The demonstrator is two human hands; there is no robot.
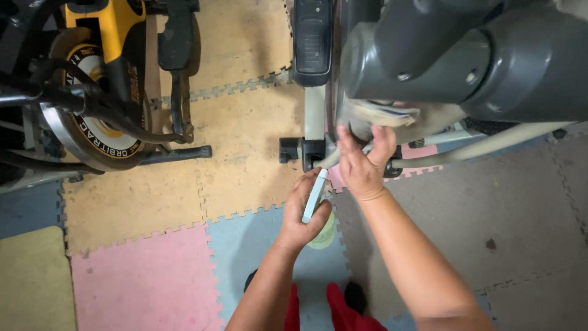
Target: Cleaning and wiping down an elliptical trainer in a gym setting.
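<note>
My left hand [303,211] grips a thin pale blue flat object [314,195], held edge-on above the floor mats. My right hand [362,160] reaches up with fingers spread against a crumpled cloth [386,113] pressed to the underside of a large grey exercise machine housing [453,61]. The two hands are close together, the left just below and left of the right. A pale green object [324,235] sits partly hidden under my left hand.
A yellow and black exercise bike with a metal flywheel [92,132] stands at the left. The grey machine's pedal [312,40] and white frame foot [303,150] are ahead. Interlocking foam mats in tan, pink, blue and grey cover the floor.
</note>
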